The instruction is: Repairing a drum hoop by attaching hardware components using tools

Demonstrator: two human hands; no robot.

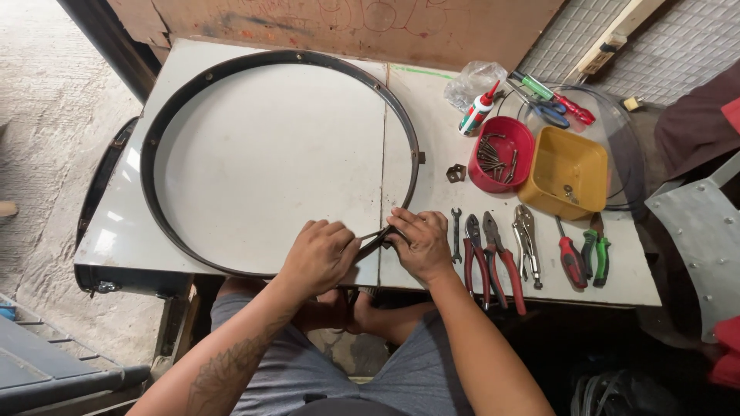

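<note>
A large black metal hoop [162, 123] lies flat on the white table [270, 154]. My left hand [320, 254] and my right hand [420, 243] both grip the hoop's near rim, close to the table's front edge. Between the two hands a thin metal tool or strip [372, 233] shows, touching the rim; which hand holds it I cannot tell. My fingers are curled over the hoop on both sides.
To the right of my right hand lie a small wrench [456, 231], red-handled pliers [497, 262], locking pliers [528, 243] and screwdrivers [572, 258]. Behind them stand a red bowl of screws [501, 154], a yellow tub [565, 171], a glue bottle [478, 112], scissors [549, 112].
</note>
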